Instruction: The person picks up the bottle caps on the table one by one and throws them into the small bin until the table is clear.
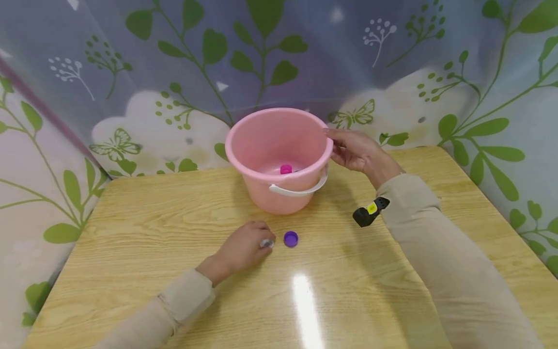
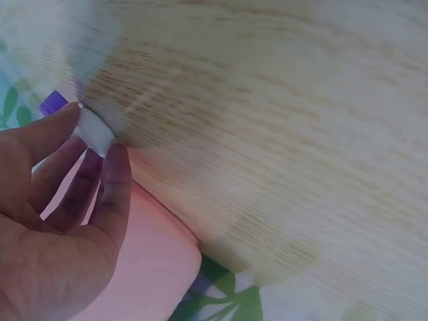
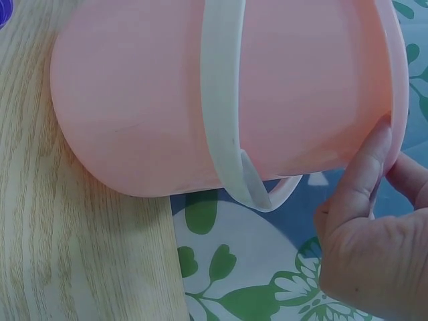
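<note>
My left hand (image 1: 246,247) pinches a small white cap (image 2: 97,132) between thumb and fingertips, close over the table. Just right of that hand, a purple cap (image 1: 290,239) lies with its hollow side up. Behind both stands a pink bucket (image 1: 279,194), upright, its white handle (image 1: 301,191) hanging down at the front. Inside the bucket is a magenta cap (image 1: 286,169), with part of something darker beside it mostly hidden by the rim. My right hand (image 1: 355,150) grips the bucket's rim on the right side, thumb and fingers on either side of the edge.
The wooden table (image 1: 165,218) reaches back to a leaf-patterned fabric backdrop (image 1: 196,72), close behind the bucket. A similar printed side panel (image 1: 39,194) borders the table on the left. A black wrist camera (image 1: 368,213) sits by the right sleeve.
</note>
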Motion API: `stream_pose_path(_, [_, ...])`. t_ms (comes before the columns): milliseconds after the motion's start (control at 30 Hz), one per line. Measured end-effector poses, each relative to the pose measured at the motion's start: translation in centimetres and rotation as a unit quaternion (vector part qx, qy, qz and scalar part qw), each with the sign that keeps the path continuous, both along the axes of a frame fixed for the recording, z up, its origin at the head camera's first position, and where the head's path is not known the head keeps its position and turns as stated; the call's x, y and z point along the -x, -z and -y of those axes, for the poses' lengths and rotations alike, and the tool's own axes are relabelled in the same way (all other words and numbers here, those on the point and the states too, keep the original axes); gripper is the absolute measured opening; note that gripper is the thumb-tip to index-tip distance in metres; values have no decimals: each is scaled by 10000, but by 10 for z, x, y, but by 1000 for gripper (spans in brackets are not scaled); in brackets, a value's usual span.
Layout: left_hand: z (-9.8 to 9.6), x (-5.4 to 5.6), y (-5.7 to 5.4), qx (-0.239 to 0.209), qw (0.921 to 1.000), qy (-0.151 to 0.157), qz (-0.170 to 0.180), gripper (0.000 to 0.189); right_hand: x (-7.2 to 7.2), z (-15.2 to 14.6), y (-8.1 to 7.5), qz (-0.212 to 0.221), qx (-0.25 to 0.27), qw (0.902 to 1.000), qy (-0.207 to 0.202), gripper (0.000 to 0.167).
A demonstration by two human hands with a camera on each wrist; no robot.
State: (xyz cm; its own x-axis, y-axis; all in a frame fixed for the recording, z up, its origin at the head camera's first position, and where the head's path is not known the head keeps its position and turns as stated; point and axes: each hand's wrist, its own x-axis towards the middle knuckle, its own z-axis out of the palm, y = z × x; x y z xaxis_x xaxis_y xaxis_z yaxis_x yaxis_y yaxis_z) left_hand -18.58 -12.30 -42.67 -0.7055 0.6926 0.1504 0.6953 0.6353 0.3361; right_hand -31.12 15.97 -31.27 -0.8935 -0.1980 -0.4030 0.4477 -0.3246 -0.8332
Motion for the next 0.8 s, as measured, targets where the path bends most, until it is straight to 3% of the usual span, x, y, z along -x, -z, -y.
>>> stream_pose_path(400, [-4,0,-5,481,9987,55,-135,5,-1,0,-2,42,-14,10000,42,37])
stream_pose_path(567, [-1,0,-11,501,9987,-84,-23,11,0,1,-2,31,17,10000,42,39])
stream_pose_path(700, [2,0,-28,518,9984,-209,124,16,-1,1,-2,26,45,10000,47,36])
stream_pose_path(800, [7,-1,-49,439,9989,-80,126,16,-1,0,-1,17,56,10000,44,29])
